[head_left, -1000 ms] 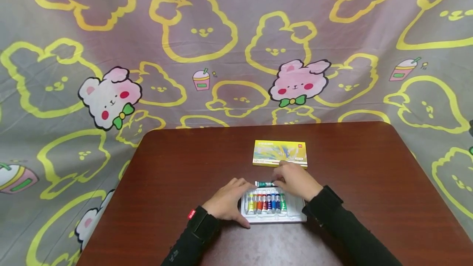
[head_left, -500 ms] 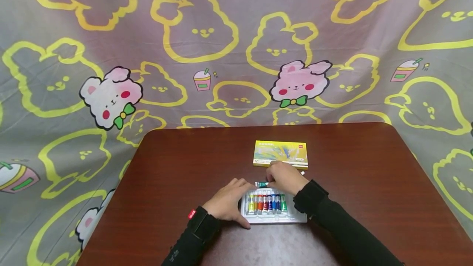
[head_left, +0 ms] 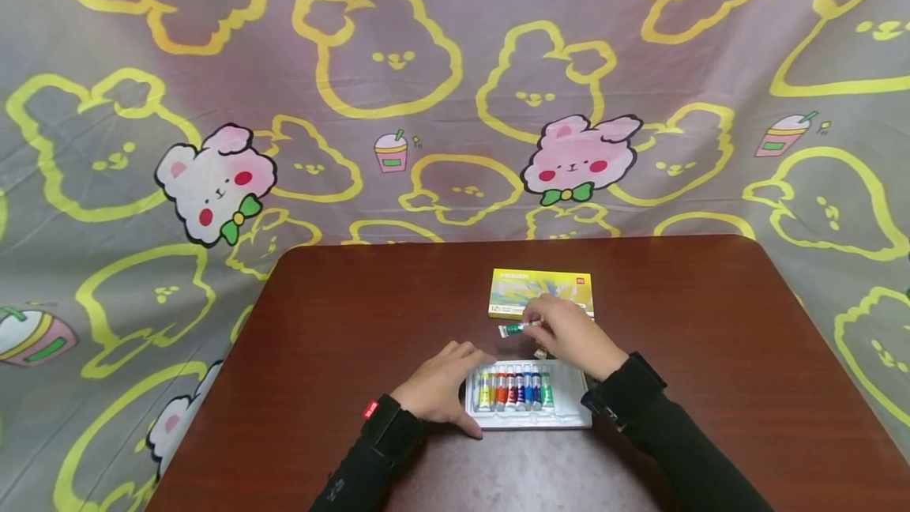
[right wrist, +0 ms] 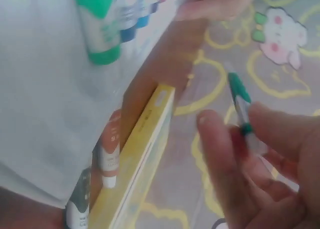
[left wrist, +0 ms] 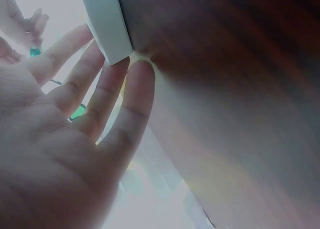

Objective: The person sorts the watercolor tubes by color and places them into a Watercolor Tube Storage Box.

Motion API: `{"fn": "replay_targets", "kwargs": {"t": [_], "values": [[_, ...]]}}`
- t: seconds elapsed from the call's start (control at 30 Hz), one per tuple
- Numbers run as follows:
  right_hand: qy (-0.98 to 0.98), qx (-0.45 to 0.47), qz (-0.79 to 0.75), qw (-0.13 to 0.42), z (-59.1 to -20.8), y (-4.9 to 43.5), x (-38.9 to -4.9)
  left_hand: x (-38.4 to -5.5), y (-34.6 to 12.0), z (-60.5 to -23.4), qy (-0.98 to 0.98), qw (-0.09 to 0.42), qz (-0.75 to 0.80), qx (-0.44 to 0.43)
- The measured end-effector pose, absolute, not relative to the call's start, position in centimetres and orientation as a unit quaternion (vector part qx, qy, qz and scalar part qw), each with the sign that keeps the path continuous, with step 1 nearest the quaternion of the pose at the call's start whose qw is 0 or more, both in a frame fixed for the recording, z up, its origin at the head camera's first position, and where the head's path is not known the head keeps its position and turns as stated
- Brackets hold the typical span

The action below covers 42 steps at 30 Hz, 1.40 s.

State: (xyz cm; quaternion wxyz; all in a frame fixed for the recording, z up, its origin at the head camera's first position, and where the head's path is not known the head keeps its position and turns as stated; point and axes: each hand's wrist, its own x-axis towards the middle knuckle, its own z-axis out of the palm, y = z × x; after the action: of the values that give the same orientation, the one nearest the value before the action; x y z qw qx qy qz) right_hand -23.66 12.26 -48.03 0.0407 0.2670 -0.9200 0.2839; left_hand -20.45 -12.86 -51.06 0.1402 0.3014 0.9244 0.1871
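My right hand pinches a small green paint tube between thumb and fingers, held up over the table beyond the tray. In the right wrist view the tube sticks out past the fingertips. At the left end of the white plastic tray, my left hand rests with fingers extended, thumb by the near corner and fingertips by the far one. Those straight fingers lie against the tray's edge in the left wrist view. A row of coloured paint tubes fills the tray's left and middle part.
Behind the tray lies a yellow paint box, partly covered by my right hand. A brown-labelled tube and a dark-labelled tube lie between tray and box. A patterned cloth hangs behind the brown table.
My right hand first slid left along the green tube at the tray's far edge, then lifted it up and away toward the box. The left hand has stayed in place.
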Motion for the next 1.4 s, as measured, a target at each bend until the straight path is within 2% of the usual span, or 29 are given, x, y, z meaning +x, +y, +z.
{"fn": "replay_targets", "kwargs": {"t": [0.13, 0.4, 0.63, 0.77, 0.9, 1.17, 1.4], "values": [[-0.907, 0.253, 0.335, 0.046, -47.6, 13.0, -23.2, -20.5, -12.7, -50.9, 0.924, 0.139, 0.182, 0.307], [-0.835, 0.206, 0.51, -0.007, -47.5, 14.2, -22.5, -20.4, -12.8, -51.0, 0.925, 0.14, 0.18, 0.305], [-0.778, 0.212, 0.592, -0.002, -47.9, 14.9, -22.6, -20.4, -12.8, -51.0, 0.926, 0.138, 0.182, 0.302], [-0.742, 0.215, 0.634, -0.03, -48.0, 14.8, -22.6, -20.4, -12.8, -51.1, 0.926, 0.139, 0.182, 0.301], [-0.745, 0.2, 0.635, -0.039, -48.1, 14.9, -22.5, -20.4, -12.8, -51.0, 0.924, 0.14, 0.185, 0.303], [-0.789, 0.197, 0.582, -0.005, -48.5, 15.3, -22.5, -20.5, -12.8, -51.0, 0.924, 0.142, 0.184, 0.304], [-0.755, 0.21, 0.621, -0.025, -48.7, 15.4, -22.3, -20.5, -12.8, -51.2, 0.924, 0.143, 0.184, 0.302]]}}
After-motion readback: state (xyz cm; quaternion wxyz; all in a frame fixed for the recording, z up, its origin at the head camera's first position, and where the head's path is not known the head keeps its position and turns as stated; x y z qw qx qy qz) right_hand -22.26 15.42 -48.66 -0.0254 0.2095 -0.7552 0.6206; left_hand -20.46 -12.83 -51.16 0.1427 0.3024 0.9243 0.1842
